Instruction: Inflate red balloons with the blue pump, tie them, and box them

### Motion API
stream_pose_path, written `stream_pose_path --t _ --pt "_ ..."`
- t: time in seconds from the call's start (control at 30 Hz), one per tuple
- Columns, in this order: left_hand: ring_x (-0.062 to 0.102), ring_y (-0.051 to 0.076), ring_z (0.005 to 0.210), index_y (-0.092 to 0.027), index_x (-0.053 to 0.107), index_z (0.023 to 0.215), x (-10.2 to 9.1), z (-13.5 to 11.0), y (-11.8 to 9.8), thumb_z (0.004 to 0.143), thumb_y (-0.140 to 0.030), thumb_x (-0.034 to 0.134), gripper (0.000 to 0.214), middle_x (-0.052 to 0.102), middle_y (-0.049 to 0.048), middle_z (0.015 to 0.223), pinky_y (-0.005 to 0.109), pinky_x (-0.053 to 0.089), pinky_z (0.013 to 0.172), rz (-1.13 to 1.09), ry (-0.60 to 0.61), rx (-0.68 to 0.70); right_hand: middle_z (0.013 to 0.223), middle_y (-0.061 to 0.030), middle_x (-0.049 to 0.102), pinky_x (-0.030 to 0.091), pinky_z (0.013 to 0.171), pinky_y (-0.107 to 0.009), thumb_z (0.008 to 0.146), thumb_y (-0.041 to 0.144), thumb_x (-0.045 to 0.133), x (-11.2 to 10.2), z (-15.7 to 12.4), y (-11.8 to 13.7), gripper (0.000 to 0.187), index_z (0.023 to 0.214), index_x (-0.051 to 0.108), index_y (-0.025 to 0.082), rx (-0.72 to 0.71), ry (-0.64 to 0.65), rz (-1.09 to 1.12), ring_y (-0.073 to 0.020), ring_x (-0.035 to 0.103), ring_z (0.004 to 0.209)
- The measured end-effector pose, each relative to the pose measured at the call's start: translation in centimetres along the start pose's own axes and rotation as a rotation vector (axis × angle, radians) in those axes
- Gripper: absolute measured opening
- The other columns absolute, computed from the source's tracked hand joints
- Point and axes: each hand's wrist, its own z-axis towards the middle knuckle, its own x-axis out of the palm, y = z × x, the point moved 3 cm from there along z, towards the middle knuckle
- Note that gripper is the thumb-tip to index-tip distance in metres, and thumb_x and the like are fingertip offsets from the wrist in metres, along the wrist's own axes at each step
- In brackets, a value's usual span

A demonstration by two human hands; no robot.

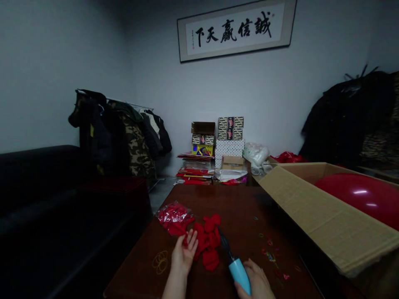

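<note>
My left hand (183,254) is palm up with its fingers curled, and a small red balloon (185,241) shows between thumb and fingers. Just beyond and beside it lies a pile of limp red balloons (211,258) on the brown table (243,207). A clear plastic bag of red balloons (174,214) rests at the pile's far left. My right hand (256,280) is wrapped around a light-blue cylinder (239,275). From its far end a black cord-like part (225,243) reaches toward the pile.
A cardboard box (299,207) holding a big inflated red balloon (358,195) stands at the right. Small coloured bits (270,256) and yellowish rubber bands (160,262) lie on the table. Stacked boxes (230,149) are at the back, a black sofa (68,224) at the left.
</note>
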Motion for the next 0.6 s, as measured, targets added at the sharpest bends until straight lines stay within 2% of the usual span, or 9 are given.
stream_pose_path --t 0.07,0.13,0.23,0.37,0.5,0.6 --pt "0.069 0.022 0.085 -0.018 0.054 0.08 0.5 0.3 1.6 0.078 -0.015 0.054 0.004 0.07 0.0068 0.089 0.033 0.053 0.072 0.077 -0.002 -0.017 0.135 -0.0136 0.045 0.021 0.108 -0.053 0.07 0.051 0.044 -0.2 -0.1 -0.3 0.06 0.117 0.054 0.016 -0.017 0.011 -0.002 -0.0323 0.028 0.133" --pt "0.069 0.022 0.083 -0.019 0.051 0.079 0.9 0.6 3.1 0.077 -0.015 0.056 0.007 0.071 0.0064 0.087 0.03 0.052 0.069 0.172 -0.004 0.03 0.135 -0.0124 0.045 0.017 0.109 -0.055 0.066 0.049 0.048 -0.3 -0.1 -0.6 0.057 0.112 0.057 0.018 -0.007 -0.008 -0.026 -0.033 0.025 0.134" --pt "0.069 0.022 0.085 -0.019 0.048 0.077 1.4 1.5 4.7 0.077 -0.015 0.056 0.009 0.072 0.0071 0.087 0.029 0.051 0.069 0.223 0.015 0.071 0.132 -0.0125 0.049 0.016 0.108 -0.057 0.062 0.045 0.051 0.0 0.0 -0.9 0.053 0.106 0.061 0.018 0.06 -0.096 -0.096 -0.034 0.029 0.132" --pt "0.067 0.023 0.091 -0.019 0.047 0.077 1.8 2.7 6.3 0.078 -0.018 0.055 0.008 0.071 0.0111 0.094 0.029 0.05 0.073 0.193 0.051 -0.031 0.126 -0.0134 0.054 0.019 0.107 -0.058 0.064 0.044 0.047 0.5 0.5 -1.4 0.049 0.102 0.063 0.018 0.158 -0.21 -0.151 -0.0336 0.036 0.128" --pt "0.066 0.024 0.095 -0.019 0.053 0.084 2.1 3.8 7.7 0.077 -0.023 0.059 0.011 0.068 0.0131 0.107 0.031 0.05 0.074 0.171 0.06 -0.136 0.127 -0.0122 0.053 0.017 0.108 -0.055 0.065 0.044 0.046 0.9 1.2 -1.8 0.051 0.106 0.062 0.016 0.173 -0.213 -0.1 -0.0314 0.035 0.129" --pt "0.065 0.022 0.098 -0.017 0.056 0.089 2.4 4.7 8.4 0.076 -0.016 0.059 0.014 0.063 0.0126 0.118 0.029 0.05 0.076 0.152 0.059 -0.132 0.13 -0.01 0.051 0.016 0.109 -0.054 0.062 0.043 0.051 1.5 1.5 -2.2 0.052 0.106 0.062 0.018 0.151 -0.195 -0.065 -0.0309 0.031 0.131"
